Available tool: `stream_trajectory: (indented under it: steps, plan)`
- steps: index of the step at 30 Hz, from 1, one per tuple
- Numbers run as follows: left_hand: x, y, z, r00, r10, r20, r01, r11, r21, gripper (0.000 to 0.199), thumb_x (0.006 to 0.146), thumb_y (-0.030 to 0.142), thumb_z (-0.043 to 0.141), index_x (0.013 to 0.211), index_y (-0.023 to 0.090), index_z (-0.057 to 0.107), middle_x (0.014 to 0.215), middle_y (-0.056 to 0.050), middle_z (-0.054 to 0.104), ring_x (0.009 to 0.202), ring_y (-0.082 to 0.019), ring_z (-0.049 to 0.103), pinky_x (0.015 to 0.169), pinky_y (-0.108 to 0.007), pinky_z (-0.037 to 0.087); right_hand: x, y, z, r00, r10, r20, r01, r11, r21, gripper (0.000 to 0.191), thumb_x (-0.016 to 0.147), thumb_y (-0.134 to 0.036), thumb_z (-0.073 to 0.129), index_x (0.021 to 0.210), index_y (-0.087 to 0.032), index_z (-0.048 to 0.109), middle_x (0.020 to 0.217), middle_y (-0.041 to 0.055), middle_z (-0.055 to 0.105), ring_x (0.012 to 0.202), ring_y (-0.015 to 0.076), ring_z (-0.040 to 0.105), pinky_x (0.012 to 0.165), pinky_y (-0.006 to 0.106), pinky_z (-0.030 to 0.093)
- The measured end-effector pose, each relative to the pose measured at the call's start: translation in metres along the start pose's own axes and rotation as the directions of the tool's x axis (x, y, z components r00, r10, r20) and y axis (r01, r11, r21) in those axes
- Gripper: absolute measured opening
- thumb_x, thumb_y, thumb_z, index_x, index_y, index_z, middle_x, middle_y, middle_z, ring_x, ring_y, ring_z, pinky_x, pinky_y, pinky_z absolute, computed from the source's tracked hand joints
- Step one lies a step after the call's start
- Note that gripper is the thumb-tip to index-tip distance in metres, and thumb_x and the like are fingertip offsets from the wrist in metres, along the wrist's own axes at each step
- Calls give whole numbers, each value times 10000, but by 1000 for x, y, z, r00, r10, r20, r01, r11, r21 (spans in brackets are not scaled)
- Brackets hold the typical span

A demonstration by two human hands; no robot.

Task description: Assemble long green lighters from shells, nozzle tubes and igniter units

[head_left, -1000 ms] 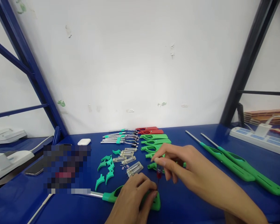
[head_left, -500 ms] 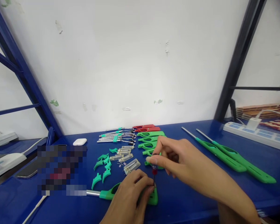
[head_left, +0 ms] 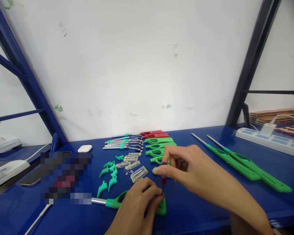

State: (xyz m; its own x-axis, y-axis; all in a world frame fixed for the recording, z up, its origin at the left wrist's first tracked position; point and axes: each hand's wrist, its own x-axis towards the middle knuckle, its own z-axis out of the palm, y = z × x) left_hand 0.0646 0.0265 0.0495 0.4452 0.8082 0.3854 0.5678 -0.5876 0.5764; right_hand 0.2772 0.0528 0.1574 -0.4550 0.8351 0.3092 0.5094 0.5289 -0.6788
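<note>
A green lighter point(head_left: 162, 208) with a metal tube lies near the front edge, and my left hand point(head_left: 139, 205) is closed over its handle. Between thumb and forefinger, my right hand point(head_left: 183, 163) pinches a small red-handled screwdriver point(head_left: 163, 180). Its thin shaft points straight down to the lighter's handle end, beside my left fingertips; the tip is hidden. Behind my left hand lie clear fuel tanks point(head_left: 139, 174) and teal triggers point(head_left: 102, 188). Farther back are metal tubes with wires point(head_left: 115, 145), green handle shells point(head_left: 159, 140) and red handle shells point(head_left: 155, 135).
Two green lighters point(head_left: 237, 164) lie at the right, in front of a white power strip point(head_left: 284, 143). A white earbud case point(head_left: 85, 148) and a phone point(head_left: 30, 179) are at the left. Blue and dark metal posts stand at both sides.
My right hand has shifted its grip slightly around the screwdriver, its fingers turned a little. My left hand and the lighter stay in place; the whole view has moved slightly.
</note>
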Motion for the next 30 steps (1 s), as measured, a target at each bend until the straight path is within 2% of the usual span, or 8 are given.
stream_trajectory:
  steps: [2,4,10,15,17,23,28,30]
  plan:
    - [0,0,0,1000,6,5,-6,1000,4,222,1099,212,471,1026,253,677,1057,-28,686,972,-184,665,860,-300,523,0,-1,-2,999,-42,21,41,999,11,158,1054,-464,666,1011,-328,734,697,-108,704,582,93,557,550,230,384]
    - [0,0,0,1000,10,6,-10,1000,8,222,1100,215,472,1035,257,680,1058,-27,685,971,-182,665,859,-299,526,-1,-2,-3,995,-76,58,72,996,60,155,1097,-412,598,1070,-349,737,758,-108,731,631,89,601,606,215,427]
    - [0,2,-1,1000,16,-12,-16,999,29,209,1079,196,492,990,242,675,1041,-40,701,961,-198,673,836,-307,531,0,3,0,999,27,19,-28,997,67,321,954,-490,790,784,-266,634,598,-102,651,552,105,544,510,248,371]
    - [1,2,-1,999,35,-18,-35,999,34,216,1082,200,483,999,240,679,1028,-35,704,958,-193,676,838,-302,537,-4,1,-4,998,-52,27,51,999,16,157,1079,-469,625,1072,-357,734,794,-106,737,641,99,581,626,236,434]
    - [1,2,-1,999,36,-17,-35,999,40,213,1079,197,493,1013,245,689,1026,-31,708,962,-195,681,839,-301,540,-4,0,-4,996,-69,49,67,997,49,219,1104,-435,583,985,-323,729,786,-98,733,649,96,600,634,236,438]
    - [1,5,-2,1000,21,-15,-20,998,61,197,1055,164,522,1023,242,700,1046,-40,724,970,-204,695,843,-308,550,-1,1,-1,998,46,32,-48,997,68,366,957,-496,789,771,-254,586,610,-91,646,568,113,539,527,254,368]
    - [3,6,-3,1000,24,-5,-24,998,61,210,1070,178,499,997,234,688,1029,-44,716,962,-205,688,821,-308,551,-5,-2,-5,996,-14,83,10,999,49,198,1098,-490,583,1160,-332,684,825,-77,730,618,107,587,614,241,446]
    - [3,5,-3,1000,28,-1,-28,998,62,212,1069,171,494,1009,234,687,1028,-42,714,967,-206,686,826,-311,550,-6,-3,-6,992,-53,117,45,996,75,209,1135,-442,516,1122,-322,686,802,-84,707,556,82,553,605,229,446]
